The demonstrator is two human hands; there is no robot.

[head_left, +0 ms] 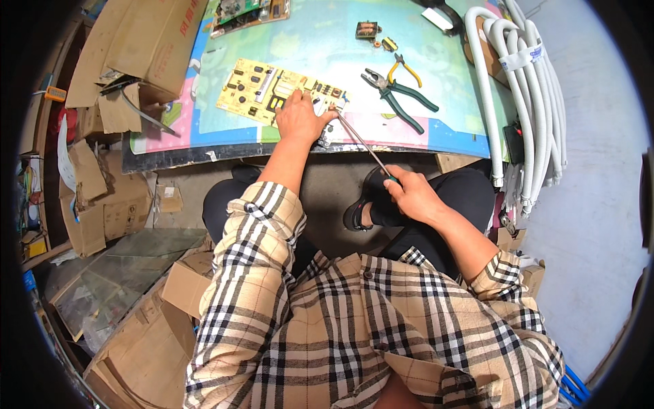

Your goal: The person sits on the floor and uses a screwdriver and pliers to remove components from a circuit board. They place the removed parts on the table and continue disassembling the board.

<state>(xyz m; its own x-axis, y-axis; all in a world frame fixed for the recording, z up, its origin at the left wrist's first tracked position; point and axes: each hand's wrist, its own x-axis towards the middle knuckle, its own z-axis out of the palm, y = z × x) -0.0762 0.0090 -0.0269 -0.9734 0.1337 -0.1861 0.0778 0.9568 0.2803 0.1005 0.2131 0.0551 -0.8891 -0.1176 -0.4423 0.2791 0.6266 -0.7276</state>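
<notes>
A yellow circuit board (246, 102) studded with black and white parts lies on the table. My left hand (301, 120) presses down on its right half, fingers spread over the components. In my right hand (413, 195), off the table's near edge, is a long screwdriver (362, 146), its green handle mostly hidden in my fist. The thin shaft slants up to the left, and its tip meets the right end of the board by my left thumb. Right of the board lie dark green combination pliers (398, 100) and small yellow-handled pliers (403, 69).
A copper-wound transformer (368, 30) and a small yellow part (389, 44) lie behind the pliers. Another circuit board (246, 15) is at the far left. Coiled white hoses (521, 75) hang over the right edge; a cardboard box (139, 51) stands on the left.
</notes>
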